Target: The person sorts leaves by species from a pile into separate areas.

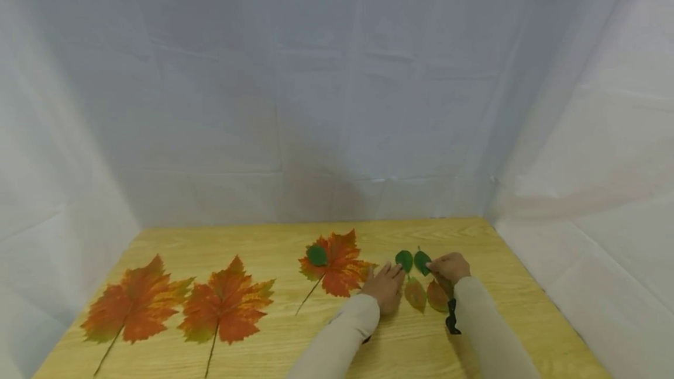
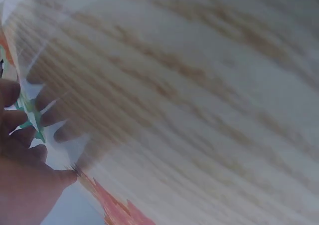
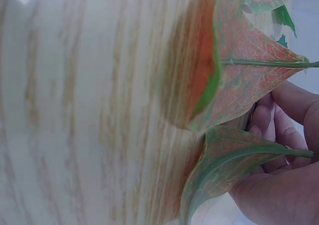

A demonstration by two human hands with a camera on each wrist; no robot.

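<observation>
In the head view, two small green leaves lie side by side on the table. My right hand (image 1: 450, 268) pinches the edge of the right green leaf (image 1: 422, 262). Fingers spread, my left hand (image 1: 385, 290) rests with its fingertips at the lower edge of the left green leaf (image 1: 403, 260). Just below lie a yellow-green and reddish leaf (image 1: 415, 295) and an orange-brown leaf (image 1: 436, 297), the latter partly covered by my right wrist. The right wrist view shows a mottled reddish leaf (image 3: 244, 70) with a green stem close by the curled fingers.
An orange maple leaf (image 1: 342, 271) with a green leaf (image 1: 317, 255) on it lies left of my left hand. Two more big maple leaves, one at far left (image 1: 134, 303) and one beside it (image 1: 226, 303), lie on the wooden table (image 1: 284, 344). White sheeting (image 1: 326, 104) surrounds the table.
</observation>
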